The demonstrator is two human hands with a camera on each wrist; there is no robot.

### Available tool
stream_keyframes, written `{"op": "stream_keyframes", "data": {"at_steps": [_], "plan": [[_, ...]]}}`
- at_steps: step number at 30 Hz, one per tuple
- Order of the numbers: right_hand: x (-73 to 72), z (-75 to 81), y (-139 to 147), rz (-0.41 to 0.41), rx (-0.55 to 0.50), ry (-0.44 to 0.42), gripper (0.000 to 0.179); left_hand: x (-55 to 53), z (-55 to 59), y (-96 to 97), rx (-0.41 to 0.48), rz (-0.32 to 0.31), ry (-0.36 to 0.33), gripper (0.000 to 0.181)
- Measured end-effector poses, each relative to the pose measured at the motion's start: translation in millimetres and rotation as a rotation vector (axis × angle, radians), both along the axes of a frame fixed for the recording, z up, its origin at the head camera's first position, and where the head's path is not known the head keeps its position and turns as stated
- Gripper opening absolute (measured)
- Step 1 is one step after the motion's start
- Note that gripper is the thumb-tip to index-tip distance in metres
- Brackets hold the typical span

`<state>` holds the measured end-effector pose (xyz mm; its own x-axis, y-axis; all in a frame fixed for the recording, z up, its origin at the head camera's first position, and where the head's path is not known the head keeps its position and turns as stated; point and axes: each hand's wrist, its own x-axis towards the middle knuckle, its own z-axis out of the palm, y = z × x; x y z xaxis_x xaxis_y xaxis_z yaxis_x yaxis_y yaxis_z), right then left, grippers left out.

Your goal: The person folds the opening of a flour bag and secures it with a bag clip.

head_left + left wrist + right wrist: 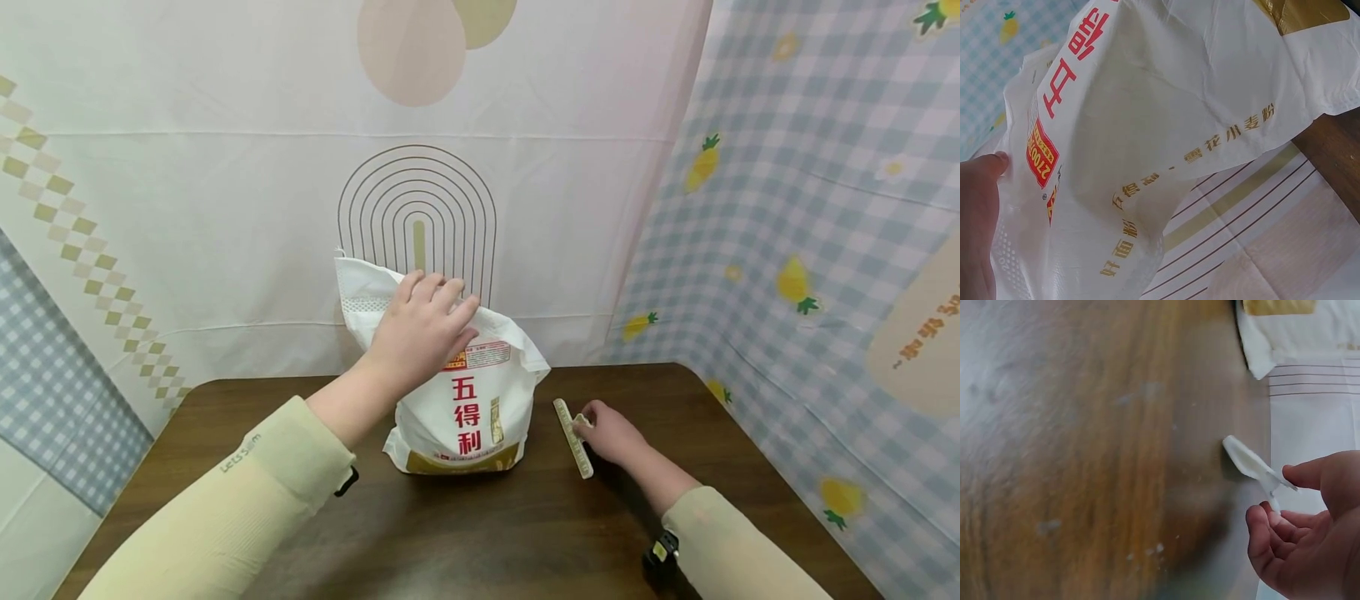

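right hand [611, 432] pinched the strip [576, 447] mid-length — likely light, stiff, well held there; left hand [422, 329], fingers slightly spread, topped the soft-looking bag [435, 417] — grip unclear.

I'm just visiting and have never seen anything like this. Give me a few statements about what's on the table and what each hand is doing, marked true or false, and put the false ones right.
1. The white bag stands on the wooden table. True.
2. The bag's large front characters are green. False: they are red.
3. The left hand grips the top of the bag. True.
4. The right hand also holds the bag. False: it pinches a pale strip, apart from the bag.
5. The checked cloth on the right has yellow fruit printed on it. True.
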<state>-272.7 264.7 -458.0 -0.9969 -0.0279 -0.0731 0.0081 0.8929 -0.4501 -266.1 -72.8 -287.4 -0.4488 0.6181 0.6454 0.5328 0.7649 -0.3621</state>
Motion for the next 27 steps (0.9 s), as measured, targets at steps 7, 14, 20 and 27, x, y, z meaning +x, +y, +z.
{"op": "stream_keyframes", "data": {"at_steps": [7,14,20,27], "plan": [[0.1,6.5,1,-0.069,-0.273,-0.163,0.040,-1.3,4.0,1.7,0.011,0.014,-0.012,0.036],[1.3,8.2,3,-0.147,-0.397,-0.230,0.032,-3.3,4.6,2.6,0.018,0.028,-0.029,0.036],[4.4,18.2,3,-0.174,-0.467,-0.214,0.033,-4.1,4.6,2.5,0.020,0.031,-0.034,0.036],[7.4,45.4,-1,-0.176,-0.539,-0.104,0.035,-4.3,4.8,3.3,0.027,0.032,-0.045,0.035]]}}
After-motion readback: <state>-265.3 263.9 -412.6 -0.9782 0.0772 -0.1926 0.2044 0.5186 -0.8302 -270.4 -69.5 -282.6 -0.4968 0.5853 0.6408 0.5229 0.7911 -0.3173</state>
